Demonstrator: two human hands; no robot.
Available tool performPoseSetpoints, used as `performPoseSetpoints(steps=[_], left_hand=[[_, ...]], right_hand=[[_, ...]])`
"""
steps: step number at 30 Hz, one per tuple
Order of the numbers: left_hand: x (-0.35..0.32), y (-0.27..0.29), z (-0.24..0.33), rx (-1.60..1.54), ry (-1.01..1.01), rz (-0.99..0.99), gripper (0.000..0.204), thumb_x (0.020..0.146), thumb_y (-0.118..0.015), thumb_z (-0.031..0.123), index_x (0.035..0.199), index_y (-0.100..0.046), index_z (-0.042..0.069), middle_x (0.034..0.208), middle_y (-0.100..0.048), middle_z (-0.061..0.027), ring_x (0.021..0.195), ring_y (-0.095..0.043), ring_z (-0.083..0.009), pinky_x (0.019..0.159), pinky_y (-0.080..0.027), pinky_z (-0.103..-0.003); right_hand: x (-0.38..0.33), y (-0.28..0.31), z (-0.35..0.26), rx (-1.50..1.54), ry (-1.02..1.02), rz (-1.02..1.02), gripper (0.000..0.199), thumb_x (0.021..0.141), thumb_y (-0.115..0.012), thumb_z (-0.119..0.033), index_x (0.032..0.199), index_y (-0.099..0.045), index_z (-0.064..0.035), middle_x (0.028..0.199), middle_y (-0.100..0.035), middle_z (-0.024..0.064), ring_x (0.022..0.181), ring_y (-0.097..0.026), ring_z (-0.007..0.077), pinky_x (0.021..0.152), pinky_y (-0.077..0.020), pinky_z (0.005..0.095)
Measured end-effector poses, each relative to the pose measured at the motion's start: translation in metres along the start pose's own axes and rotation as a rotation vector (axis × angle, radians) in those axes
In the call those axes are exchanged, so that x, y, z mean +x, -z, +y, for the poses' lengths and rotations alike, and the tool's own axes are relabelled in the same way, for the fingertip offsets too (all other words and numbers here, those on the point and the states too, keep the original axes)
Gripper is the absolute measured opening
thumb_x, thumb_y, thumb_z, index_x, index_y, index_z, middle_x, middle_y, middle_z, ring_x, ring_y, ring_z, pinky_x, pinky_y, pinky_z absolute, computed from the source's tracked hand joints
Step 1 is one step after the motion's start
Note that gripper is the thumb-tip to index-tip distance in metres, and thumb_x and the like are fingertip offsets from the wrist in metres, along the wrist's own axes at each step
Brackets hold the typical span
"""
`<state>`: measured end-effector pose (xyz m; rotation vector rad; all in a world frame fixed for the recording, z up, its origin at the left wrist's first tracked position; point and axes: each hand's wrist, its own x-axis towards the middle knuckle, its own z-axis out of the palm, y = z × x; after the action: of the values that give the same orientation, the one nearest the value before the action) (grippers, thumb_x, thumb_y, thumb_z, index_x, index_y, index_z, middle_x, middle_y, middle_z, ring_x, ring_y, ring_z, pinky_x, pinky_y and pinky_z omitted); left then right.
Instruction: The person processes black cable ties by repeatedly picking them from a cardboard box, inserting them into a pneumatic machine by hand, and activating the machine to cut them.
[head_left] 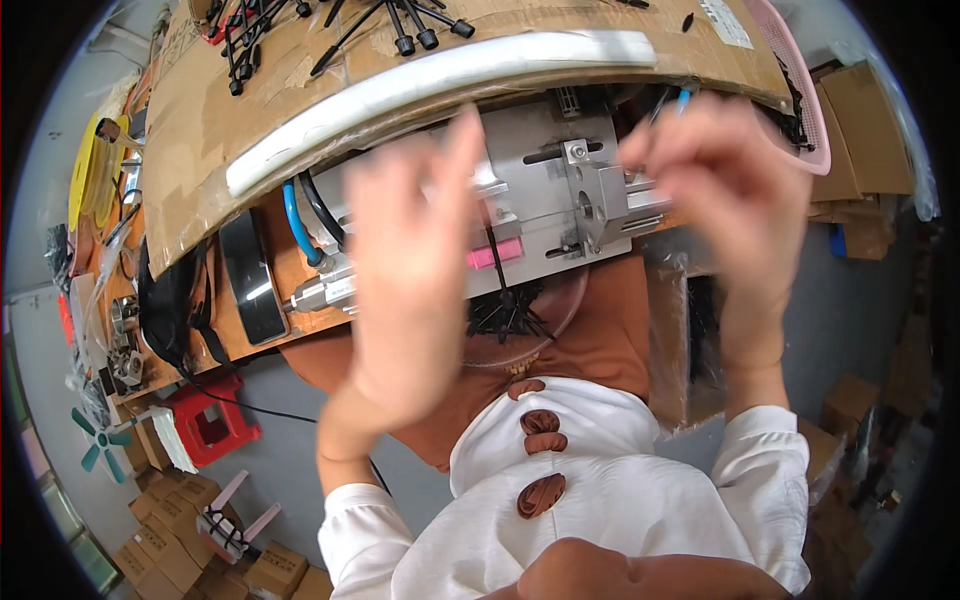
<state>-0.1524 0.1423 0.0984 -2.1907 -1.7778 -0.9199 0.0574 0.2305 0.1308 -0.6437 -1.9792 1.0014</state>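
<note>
Grey metal fixture [537,200] shows between left hand [408,270] and right hand [738,175].

Left hand [410,265] over metal fixture [545,212]

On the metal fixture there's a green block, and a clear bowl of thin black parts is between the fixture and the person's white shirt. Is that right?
Not quite: the block on the metal fixture is pink, not green, as the head view shows. The clear bowl of thin black parts is indeed between the fixture and the white shirt.
</note>
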Motion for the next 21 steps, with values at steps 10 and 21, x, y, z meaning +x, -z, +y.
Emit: performPoseSetpoints(steps=[10, 21], left_hand=[[0.113, 0.009, -0.069, 0.192, -0.05, 0.165, 0.004, 0.074, -0.067, 0.0, 0.077, -0.065, 0.0, 0.077, -0.061, -0.0115, 0.085, -0.056, -0.0275, 0.076, -0.044, -0.036], [0.091, 0.019, -0.119, -0.083, -0.019, -0.197, 0.012, 0.084, -0.065, 0.006, 0.094, -0.064, 0.002, 0.08, -0.052, -0.0032, 0.066, -0.043, -0.0127, 0.063, -0.039, -0.026]], right_hand=[[-0.096, -0.11, 0.039, -0.482, 0.196, -0.073, 0.058, 0.067, -0.077, -0.001, 0.121, -0.056, 0.0076, 0.074, -0.06, 0.0058, 0.049, -0.047, 0.0144, 0.044, -0.0401, 0.0286], [-0.089, -0.112, 0.033, -0.5, 0.133, -0.064, 0.062, 0.069, -0.077, -0.008, 0.127, -0.056, 0.0011, 0.056, -0.046, 0.0025, 0.048, -0.047, 0.0147, 0.044, -0.0388, 0.0295]])
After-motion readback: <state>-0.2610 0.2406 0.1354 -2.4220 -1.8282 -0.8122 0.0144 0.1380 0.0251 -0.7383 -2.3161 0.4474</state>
